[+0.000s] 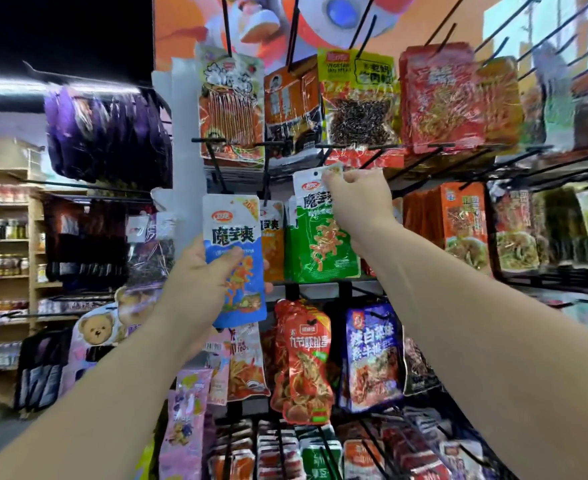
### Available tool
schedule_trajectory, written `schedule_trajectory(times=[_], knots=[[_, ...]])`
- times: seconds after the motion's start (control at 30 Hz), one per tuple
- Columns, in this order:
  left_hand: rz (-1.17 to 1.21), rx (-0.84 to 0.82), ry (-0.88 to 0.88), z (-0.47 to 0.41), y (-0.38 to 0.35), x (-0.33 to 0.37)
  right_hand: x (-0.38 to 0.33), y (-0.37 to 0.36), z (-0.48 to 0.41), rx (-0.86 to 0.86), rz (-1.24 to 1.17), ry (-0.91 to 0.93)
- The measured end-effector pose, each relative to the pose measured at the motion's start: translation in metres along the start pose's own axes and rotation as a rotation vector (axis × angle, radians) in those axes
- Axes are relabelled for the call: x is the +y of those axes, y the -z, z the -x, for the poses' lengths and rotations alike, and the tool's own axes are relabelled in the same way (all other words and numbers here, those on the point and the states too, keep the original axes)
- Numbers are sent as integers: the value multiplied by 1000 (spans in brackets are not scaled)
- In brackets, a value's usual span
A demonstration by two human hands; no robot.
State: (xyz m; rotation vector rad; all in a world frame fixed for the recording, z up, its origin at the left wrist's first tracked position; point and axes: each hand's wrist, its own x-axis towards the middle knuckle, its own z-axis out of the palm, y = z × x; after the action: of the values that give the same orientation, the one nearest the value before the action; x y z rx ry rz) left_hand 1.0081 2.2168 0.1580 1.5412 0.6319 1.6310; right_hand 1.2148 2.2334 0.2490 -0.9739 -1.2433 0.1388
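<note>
Our L hand (202, 275) grips the blue snack packet (233, 233) in front of the rack. Our R hand (358, 195) pinches the green snack packet (320, 244) by its top, just under a peg (326, 157). Prob. mid-hang: next we line the hole up w/ the peg tip & slide it on.

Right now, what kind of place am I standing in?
Probably a small grocery shop: snack packets hang on black wire pegs, wooden shelves of bottles stand at the left, and your left hand holds a blue packet while your right hand pinches a green packet.

1 head cam, wide-angle, looks fwd at peg rack (313, 288), close up.
</note>
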Motion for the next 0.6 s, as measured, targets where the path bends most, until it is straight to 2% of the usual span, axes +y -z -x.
schedule_trajectory(times=[0.23, 0.6], knots=[[112, -17, 38, -2, 7, 0, 2, 6, -2, 69, 0, 2], [51, -70, 36, -3, 3, -4, 6, 9, -12, -24, 105, -53]])
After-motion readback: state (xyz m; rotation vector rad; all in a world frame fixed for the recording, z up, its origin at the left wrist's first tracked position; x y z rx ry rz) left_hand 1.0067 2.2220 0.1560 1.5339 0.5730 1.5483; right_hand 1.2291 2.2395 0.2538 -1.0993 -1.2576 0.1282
